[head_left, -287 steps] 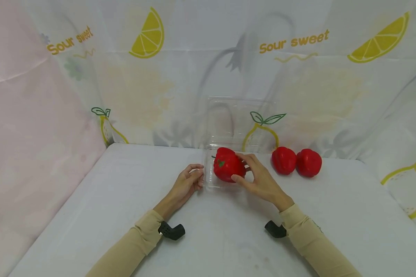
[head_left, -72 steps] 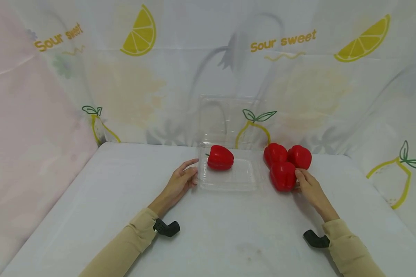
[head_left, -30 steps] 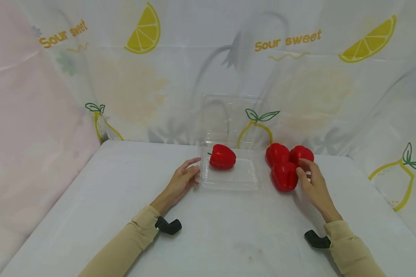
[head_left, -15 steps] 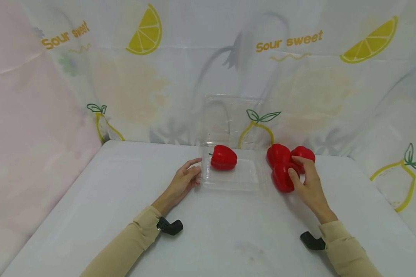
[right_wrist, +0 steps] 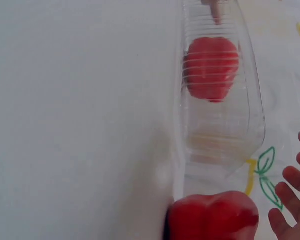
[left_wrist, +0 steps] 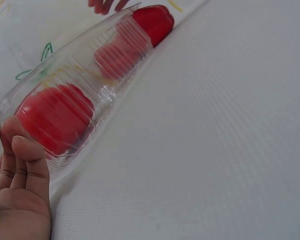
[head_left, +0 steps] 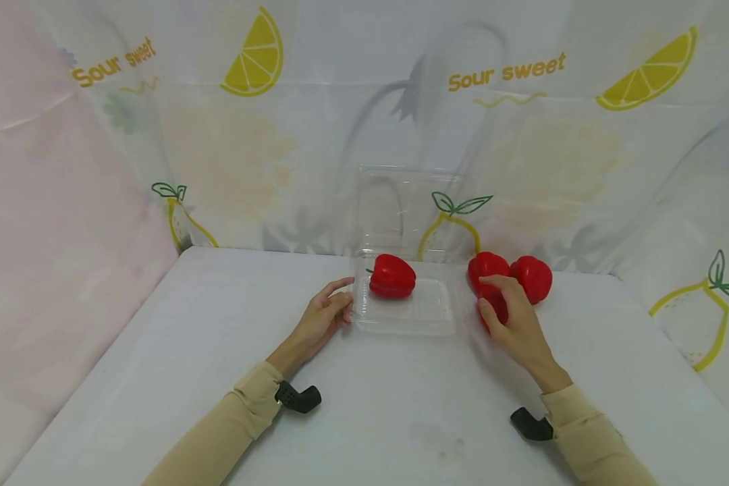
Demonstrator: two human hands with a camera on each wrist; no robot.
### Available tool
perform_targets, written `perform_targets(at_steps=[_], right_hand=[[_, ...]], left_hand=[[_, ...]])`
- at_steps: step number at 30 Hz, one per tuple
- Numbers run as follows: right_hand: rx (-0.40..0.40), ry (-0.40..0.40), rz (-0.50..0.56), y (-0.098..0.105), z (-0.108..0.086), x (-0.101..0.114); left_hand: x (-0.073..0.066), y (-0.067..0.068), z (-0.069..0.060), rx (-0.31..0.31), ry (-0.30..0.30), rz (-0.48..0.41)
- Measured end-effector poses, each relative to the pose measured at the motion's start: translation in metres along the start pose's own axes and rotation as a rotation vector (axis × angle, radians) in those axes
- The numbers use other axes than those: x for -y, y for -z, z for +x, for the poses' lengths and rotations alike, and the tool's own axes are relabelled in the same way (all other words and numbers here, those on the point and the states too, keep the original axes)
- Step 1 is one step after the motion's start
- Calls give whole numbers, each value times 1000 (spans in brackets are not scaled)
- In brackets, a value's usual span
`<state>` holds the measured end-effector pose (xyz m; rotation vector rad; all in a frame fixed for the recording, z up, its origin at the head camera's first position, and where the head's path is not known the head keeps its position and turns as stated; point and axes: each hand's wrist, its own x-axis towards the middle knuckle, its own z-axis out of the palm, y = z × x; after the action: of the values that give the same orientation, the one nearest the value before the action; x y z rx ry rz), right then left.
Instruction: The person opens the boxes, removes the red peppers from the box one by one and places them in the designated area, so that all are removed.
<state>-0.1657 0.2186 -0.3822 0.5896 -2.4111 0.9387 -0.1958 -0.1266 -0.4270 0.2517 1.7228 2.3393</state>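
A clear plastic container, lid raised against the backdrop, holds one red bell pepper toward its back left. My left hand grips the container's left edge; in the left wrist view, the hand's curled fingers meet the clear wall. Right of the container sit three more bell peppers: the back left one, the back right one and a front one. Over the front one is my right hand, partly hiding it. The right wrist view shows that hand's spread fingers apart from the pepper.
White cloth covers the table. A printed curtain rises directly behind the container and peppers. Its pale pink side borders the table at the left.
Earlier my right hand held a pepper over the container; that pepper stood released among the others by a second ago. Since then the right hand has moved left over the front pepper. The left hand stays.
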Motion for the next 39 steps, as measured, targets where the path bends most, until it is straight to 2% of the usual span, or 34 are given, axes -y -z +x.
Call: perform_targets(at_steps=[11, 17, 26, 33, 39], right_hand=[[96, 52, -18, -16, 2, 14], [172, 24, 11, -25, 5, 22], [191, 55, 12, -34, 12, 29], [227, 39, 31, -41, 17, 33], [274, -15, 59, -47, 24, 35]], left_hand=[[-1, 0, -1, 5, -14, 3], [-1, 1, -1, 21, -15, 0], [0, 1, 0, 32, -12, 1], [0, 1, -1, 24, -9, 15], [0, -1, 0, 5, -1, 23]])
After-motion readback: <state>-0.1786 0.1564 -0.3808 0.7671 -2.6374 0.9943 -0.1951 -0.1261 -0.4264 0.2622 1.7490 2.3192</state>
